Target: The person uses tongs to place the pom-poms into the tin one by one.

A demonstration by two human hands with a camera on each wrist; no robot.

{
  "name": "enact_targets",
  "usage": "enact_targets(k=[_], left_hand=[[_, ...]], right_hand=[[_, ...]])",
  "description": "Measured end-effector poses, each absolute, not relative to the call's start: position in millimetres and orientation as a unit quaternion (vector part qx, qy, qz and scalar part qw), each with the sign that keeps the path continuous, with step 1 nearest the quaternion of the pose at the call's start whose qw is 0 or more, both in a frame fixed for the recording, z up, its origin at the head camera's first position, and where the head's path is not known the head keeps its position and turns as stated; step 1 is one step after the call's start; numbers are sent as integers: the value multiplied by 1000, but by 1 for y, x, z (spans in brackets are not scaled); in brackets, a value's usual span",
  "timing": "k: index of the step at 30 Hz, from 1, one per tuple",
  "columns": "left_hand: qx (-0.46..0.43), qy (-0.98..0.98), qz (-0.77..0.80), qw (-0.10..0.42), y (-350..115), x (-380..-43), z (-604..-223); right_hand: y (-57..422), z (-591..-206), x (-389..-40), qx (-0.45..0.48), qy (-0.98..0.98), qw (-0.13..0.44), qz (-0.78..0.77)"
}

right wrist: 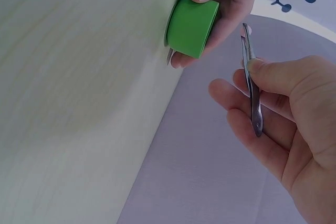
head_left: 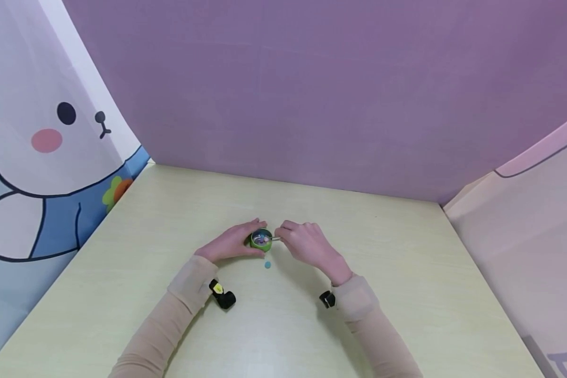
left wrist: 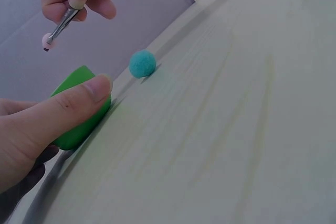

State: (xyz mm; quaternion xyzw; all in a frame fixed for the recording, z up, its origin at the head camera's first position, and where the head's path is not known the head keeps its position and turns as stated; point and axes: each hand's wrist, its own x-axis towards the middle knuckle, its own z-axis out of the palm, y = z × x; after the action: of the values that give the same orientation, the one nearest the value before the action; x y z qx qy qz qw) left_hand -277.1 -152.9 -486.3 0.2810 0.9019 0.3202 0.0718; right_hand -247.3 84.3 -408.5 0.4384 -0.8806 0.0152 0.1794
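My left hand (head_left: 232, 242) grips a small green cup (head_left: 253, 244) on the table, thumb on the near side and fingers round the far side. Small, dark and pale-coloured things show inside it, too small to tell apart. Just right of the cup, my right hand (head_left: 308, 245) pinches metal tweezers (right wrist: 251, 85) between thumb and fingers. A little pale pink ball (left wrist: 46, 40) sits at the tweezer tips, above the cup's level in the left wrist view. Close by on the near side lies a fuzzy teal pompom (left wrist: 143, 64), apart from the cup.
The pale wooden table (head_left: 283, 325) meets a purple backdrop (head_left: 302, 105) at its far edge. A cartoon-printed sheet (head_left: 23, 220) hangs on the left and a pale one (head_left: 529, 231) on the right. Black wrist cameras (head_left: 224, 298) are strapped at both sleeves.
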Motion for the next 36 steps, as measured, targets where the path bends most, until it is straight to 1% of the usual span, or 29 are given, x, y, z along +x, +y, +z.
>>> enact_targets(k=[18, 36], left_hand=[[278, 902, 322, 73, -152, -277, -486], [287, 904, 310, 63, -152, -277, -485]], right_hand=[[85, -410, -248, 431, -887, 164, 22], [89, -411, -247, 423, -893, 150, 28]])
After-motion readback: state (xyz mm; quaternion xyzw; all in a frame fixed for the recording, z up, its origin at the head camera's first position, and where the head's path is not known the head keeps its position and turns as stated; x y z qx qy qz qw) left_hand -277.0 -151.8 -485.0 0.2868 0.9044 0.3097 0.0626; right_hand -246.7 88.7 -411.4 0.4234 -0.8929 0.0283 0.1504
